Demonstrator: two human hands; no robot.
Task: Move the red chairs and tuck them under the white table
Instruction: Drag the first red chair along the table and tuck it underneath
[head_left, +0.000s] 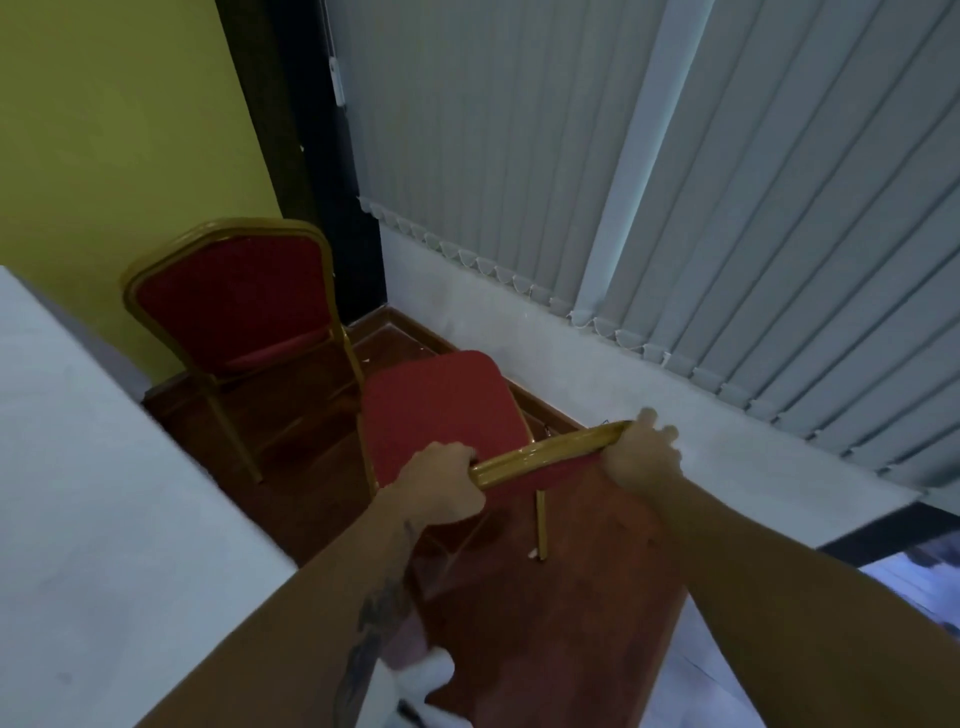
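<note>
A red chair (436, 410) with a gold frame stands just in front of me on the dark wooden floor. Its red seat points away from me. My left hand (441, 480) grips the left end of its gold top rail, and my right hand (641, 454) grips the right end. A second red chair (234, 299) with a gold frame stands farther off against the yellow-green wall, its backrest facing me. The white table (104, 493) fills the left side of the view, its edge running close beside the nearer chair.
Grey vertical blinds (675, 182) hang over a low white wall (597, 395) to the right of the chairs. A dark door frame (311, 156) stands in the corner. A strip of wooden floor (545, 623) runs between the table and the wall.
</note>
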